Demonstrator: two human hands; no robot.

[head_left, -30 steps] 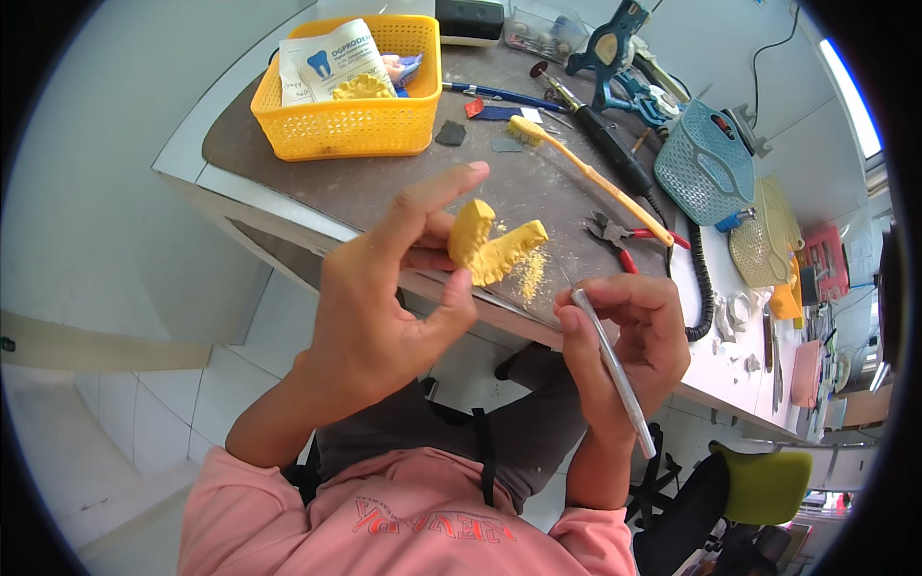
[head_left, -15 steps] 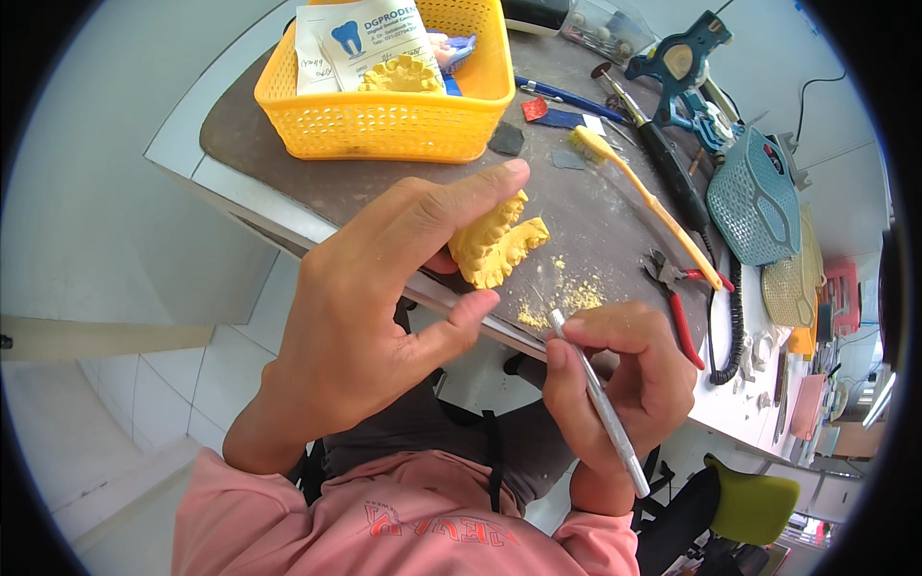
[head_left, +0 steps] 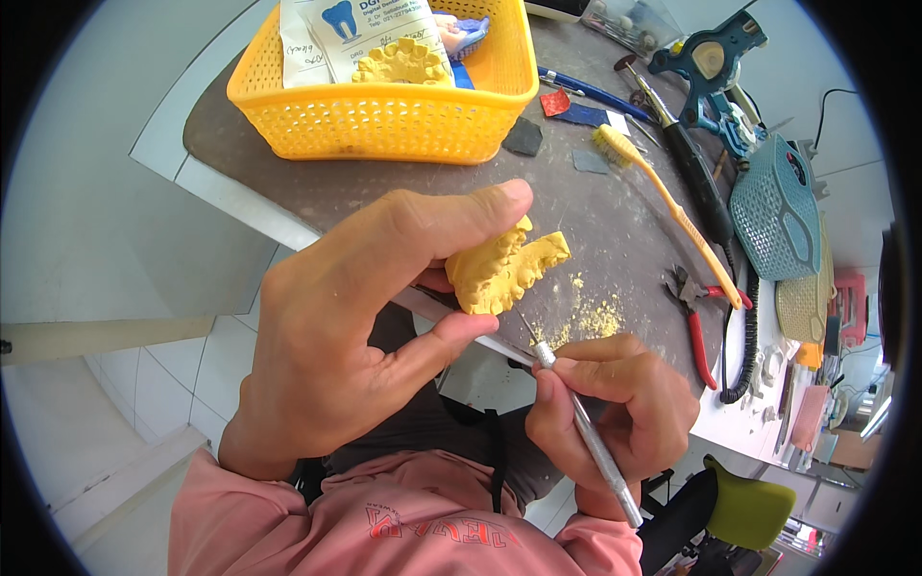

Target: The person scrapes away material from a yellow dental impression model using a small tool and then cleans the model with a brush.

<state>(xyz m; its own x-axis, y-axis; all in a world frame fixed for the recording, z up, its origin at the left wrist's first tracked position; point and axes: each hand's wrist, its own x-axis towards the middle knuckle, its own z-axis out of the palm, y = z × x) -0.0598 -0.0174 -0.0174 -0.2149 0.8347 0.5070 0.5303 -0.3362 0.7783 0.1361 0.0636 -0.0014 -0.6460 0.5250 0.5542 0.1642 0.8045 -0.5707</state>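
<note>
A yellow plaster dental model [head_left: 495, 273], curved like a row of teeth, is gripped in my left hand [head_left: 351, 317] above the table's front edge. My thumb and fingers close around its left side, and part of it is hidden behind them. Between the thumb and fingers of my right hand [head_left: 624, 408] is a silver-handled knife [head_left: 594, 437] held like a pen. Its thin tip points up at the lower edge of the model; whether it touches I cannot tell. Yellow plaster crumbs [head_left: 600, 319] lie on the table just beyond the right hand.
A yellow basket [head_left: 384, 125] with papers and another dental model [head_left: 401, 63] stands at the back left. Toward the right lie a toothbrush [head_left: 677, 211], red-handled pliers [head_left: 701, 336] and a black handpiece [head_left: 696, 178]. A blue-grey basket [head_left: 776, 216] is at the far right.
The model has tilted slightly and moved a little lower in my left hand. My right hand with the knife has shifted down and slightly left, its tip nearer the model. The whole view has shifted slightly.
</note>
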